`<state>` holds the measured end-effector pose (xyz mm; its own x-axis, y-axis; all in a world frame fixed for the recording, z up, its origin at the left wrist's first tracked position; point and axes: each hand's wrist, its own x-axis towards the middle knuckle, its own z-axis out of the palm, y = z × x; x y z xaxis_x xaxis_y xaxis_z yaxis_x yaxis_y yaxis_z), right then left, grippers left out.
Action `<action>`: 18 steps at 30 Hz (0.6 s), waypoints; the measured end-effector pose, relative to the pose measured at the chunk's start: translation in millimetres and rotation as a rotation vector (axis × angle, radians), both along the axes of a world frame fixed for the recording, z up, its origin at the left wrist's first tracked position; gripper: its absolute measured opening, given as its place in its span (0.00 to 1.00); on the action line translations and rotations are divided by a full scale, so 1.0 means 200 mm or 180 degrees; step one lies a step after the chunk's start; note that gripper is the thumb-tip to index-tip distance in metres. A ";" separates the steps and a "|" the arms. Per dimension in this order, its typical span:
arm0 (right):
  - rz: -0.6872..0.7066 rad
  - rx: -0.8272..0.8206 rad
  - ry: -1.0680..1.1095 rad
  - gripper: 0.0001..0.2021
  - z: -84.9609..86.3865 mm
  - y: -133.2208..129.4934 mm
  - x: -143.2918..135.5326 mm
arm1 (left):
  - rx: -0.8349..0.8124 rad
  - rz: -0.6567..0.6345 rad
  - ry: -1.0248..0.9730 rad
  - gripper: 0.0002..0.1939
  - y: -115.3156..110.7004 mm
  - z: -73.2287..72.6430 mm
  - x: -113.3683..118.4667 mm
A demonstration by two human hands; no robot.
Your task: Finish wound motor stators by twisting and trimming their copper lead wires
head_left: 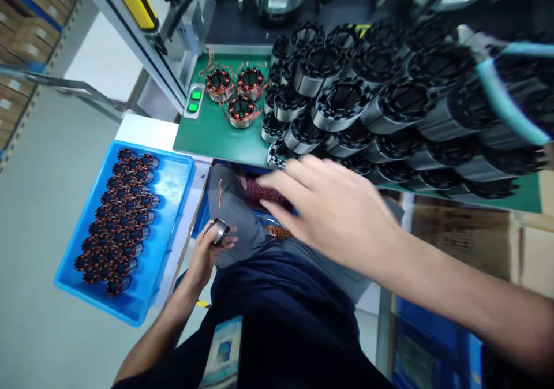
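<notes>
Workbench surface [216, 138], a green mat, fills the upper centre and right of the frame. Its right portion carries a large stack of bare stator cores [372, 100], black-insulated and metal-walled, lying on their sides in several rows; none of these shows copper. By that sign, the greater part of the stock appears unprocessed.

Blue tray [173, 187], at centre left, holds wound stators [121, 221] with copper coils, packed in rows over its left half. The right half of the tray floor is bare, so the tray is judged roughly half filled.

Three wound stators with loose leads [236, 89] rest on the mat at upper centre, just beside a panel with two green buttons [194, 101]. These are apart from both the tray and the stack.

Right hand [333, 210], centre frame and motion-blurred, is spread with fingers extended and grips nothing. Its fingertips are near the lowest cores at the mat's front edge; contact cannot be confirmed.

Left hand [212, 245], lower centre, is curled around a single stator [220, 230], metal wall outward, held over the lap between tray and bench. Whether this unit is wound cannot be told.
</notes>
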<state>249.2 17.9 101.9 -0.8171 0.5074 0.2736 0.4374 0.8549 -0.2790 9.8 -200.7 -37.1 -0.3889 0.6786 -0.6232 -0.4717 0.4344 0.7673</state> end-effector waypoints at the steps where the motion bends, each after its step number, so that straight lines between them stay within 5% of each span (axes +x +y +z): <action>1: -0.0092 0.0095 -0.0137 0.09 0.00 0.06 -0.17 | 0.0009 0.0267 -0.0073 0.44 0.01 0.00 0.01; 5: -0.0855 -0.0055 -0.0292 0.16 -0.13 0.40 -0.73 | 0.0407 0.0788 -0.0004 0.43 0.04 0.05 0.02; 8: -0.0878 -0.0025 -0.0287 0.16 -0.20 0.58 -0.86 | 0.0732 0.0827 0.0240 0.42 0.06 0.10 -0.01; 12: -0.0537 0.0067 -0.0541 0.11 0.00 0.53 -0.71 | 0.1107 0.0422 0.1014 0.32 0.13 0.15 -0.10; 16: -0.0019 0.0209 0.0183 0.16 0.32 0.23 -0.38 | 0.1329 -0.0279 0.2522 0.29 0.34 0.19 -0.21; 18: 0.0090 0.0033 0.0427 0.17 0.38 0.04 -0.21 | 0.1408 -0.0734 0.3051 0.30 0.51 0.21 -0.24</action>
<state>206.9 26.3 178.4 -0.7868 0.4812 0.3866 0.3724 0.8695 -0.3245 -37.9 -98.9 4.0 -0.4184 0.8880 0.1909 0.4662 0.0297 0.8842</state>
